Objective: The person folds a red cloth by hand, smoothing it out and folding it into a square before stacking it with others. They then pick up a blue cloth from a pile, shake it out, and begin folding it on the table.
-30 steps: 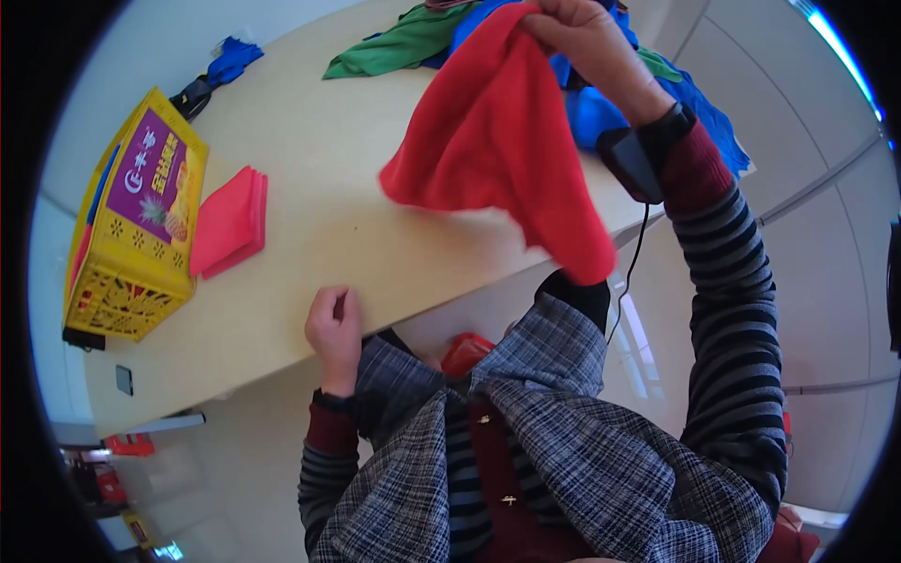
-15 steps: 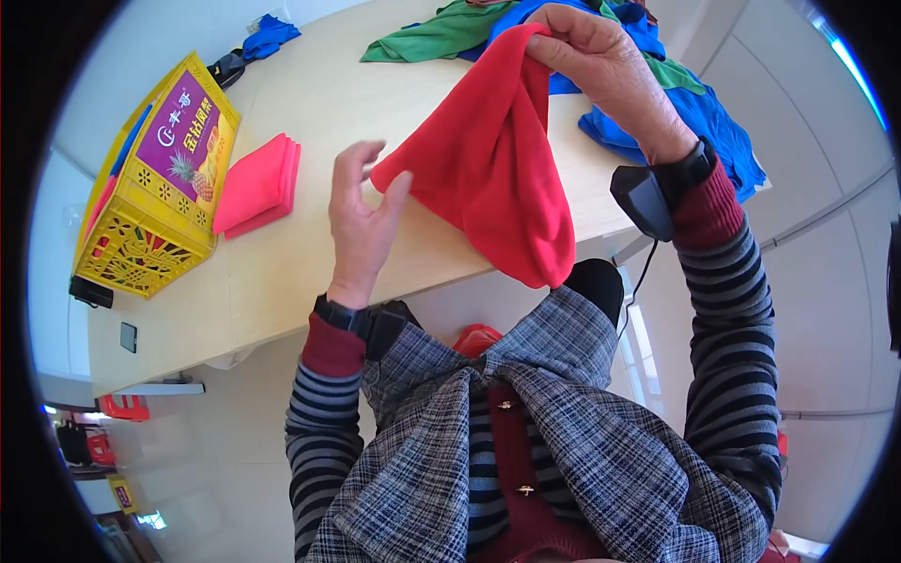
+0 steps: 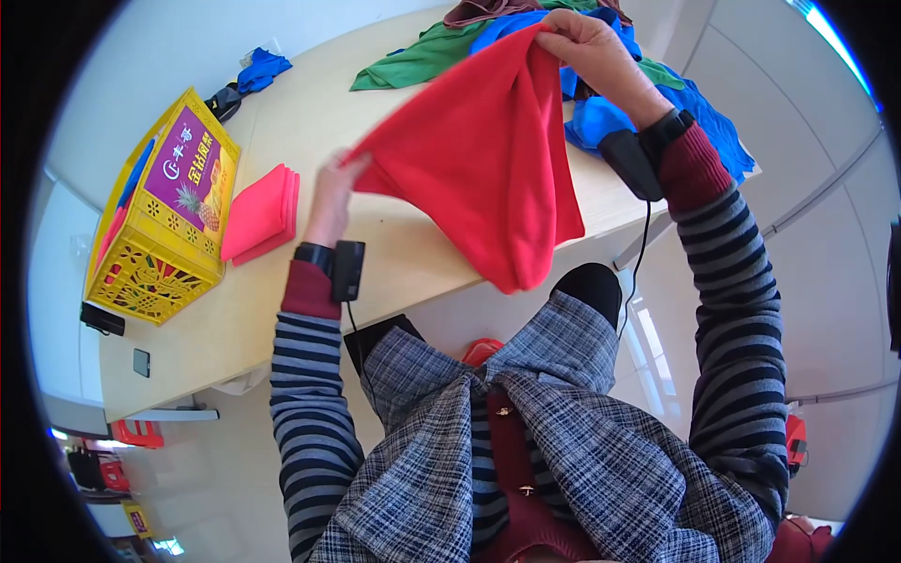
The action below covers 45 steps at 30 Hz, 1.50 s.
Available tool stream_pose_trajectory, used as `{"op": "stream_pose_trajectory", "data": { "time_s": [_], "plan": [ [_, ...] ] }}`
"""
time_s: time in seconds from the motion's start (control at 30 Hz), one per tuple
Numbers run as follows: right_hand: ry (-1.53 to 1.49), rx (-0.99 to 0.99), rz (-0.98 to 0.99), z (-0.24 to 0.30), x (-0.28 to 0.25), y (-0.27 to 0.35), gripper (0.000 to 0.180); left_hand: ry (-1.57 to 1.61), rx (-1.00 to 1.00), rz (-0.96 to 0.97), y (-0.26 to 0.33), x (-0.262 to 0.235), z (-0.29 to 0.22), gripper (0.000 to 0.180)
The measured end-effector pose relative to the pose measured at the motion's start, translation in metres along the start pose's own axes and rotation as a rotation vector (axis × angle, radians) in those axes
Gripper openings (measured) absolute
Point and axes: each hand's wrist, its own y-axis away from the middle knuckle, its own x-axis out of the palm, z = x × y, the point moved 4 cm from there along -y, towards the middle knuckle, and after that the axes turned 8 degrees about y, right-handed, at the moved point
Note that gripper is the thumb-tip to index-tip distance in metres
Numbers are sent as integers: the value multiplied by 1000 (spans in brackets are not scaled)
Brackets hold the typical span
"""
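Observation:
A large red cloth (image 3: 488,159) hangs spread between my two hands above the pale table (image 3: 310,310). My left hand (image 3: 330,192) grips its left corner, close to the tabletop. My right hand (image 3: 591,47) pinches the upper edge, held high over a heap of cloths. The cloth's lower part droops past the table's front edge. Both wrists carry a black strapped device.
A folded red cloth (image 3: 260,213) lies left of my left hand, beside a yellow plastic crate (image 3: 160,216). A heap of blue, green and brown cloths (image 3: 601,103) fills the table's far right. A blue item (image 3: 260,68) lies at the far edge.
My left hand rose from the table's front edge, took hold of the red cloth's left corner and pulled it leftward, spreading the cloth wider. My right hand kept its hold.

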Motion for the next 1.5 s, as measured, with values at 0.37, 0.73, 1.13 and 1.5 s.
{"op": "stream_pose_trajectory", "data": {
  "time_s": [0.37, 0.73, 1.13, 1.5],
  "plan": [
    [515, -437, -285, 24, -11, 60, 10, -421, 500, -269, 41, -23, -95, 12],
    [238, -137, 155, -1, 88, 163, 16, -855, 477, -125, 109, -81, -51, 10],
    [-583, 163, 152, 48, 139, 167, 9, -852, 735, -282, -63, -9, -176, 24],
    [245, 582, -3, -70, 133, 256, 12, -415, 384, 249, -34, 69, -10, 26]
  ]
}}
